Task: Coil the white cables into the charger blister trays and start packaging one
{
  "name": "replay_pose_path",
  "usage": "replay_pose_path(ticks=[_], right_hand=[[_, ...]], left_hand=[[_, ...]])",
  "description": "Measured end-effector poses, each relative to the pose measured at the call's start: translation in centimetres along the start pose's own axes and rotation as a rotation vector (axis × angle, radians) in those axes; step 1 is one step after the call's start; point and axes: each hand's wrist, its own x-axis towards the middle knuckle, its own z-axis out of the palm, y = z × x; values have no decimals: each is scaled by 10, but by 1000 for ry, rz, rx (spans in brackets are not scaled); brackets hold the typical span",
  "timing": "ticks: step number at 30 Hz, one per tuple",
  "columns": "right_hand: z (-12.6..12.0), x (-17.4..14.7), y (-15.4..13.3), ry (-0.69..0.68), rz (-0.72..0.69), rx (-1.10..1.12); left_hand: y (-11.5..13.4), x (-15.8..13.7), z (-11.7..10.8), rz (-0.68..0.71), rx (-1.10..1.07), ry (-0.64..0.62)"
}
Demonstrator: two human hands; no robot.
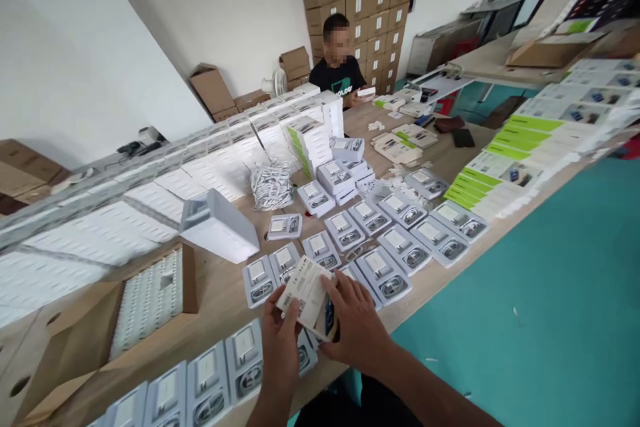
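Observation:
Between my two hands is a white printed carton [306, 290], tilted above the table's front edge. My left hand [284, 330] grips its left end, thumb on the printed face. At the other end, my right hand [353, 317] wraps around the carton, fingers over its top and thumb side below. Grey trays [384, 273], each with a white charger and a coiled cable, lie just beyond my hands. More of these trays [206, 373] stand in a row at the lower left, partly hidden by my left forearm.
An open cardboard box [189, 280] of white chargers sits at left. Beside it rises a stack of empty grey trays [220, 223]. Bundled white cables [271, 187] lie behind. Green-and-white cartons [520, 147] line the right edge. Across the table, a person [340, 73] holds a small box.

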Motion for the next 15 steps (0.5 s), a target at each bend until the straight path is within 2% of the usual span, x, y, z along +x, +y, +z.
replay_pose_path(ticks=[2,6,8,11,15], right_hand=[[-1,-2,-4,-40,54,218],[-10,-19,-9,-291,242,1173],[-17,-28,-10,-356,330,1552],[-23,-39,-10,-335,392,1777],[-20,-47,-7,-281,413,1782]], left_hand=[[5,-6,-4,-9,-43,-62],[23,-11,-26,-34,-210,-251],[30,-12,-40,-46,-241,-260],[26,-14,-63,-79,-230,-192],[-9,-16,-86,-195,-148,-45]])
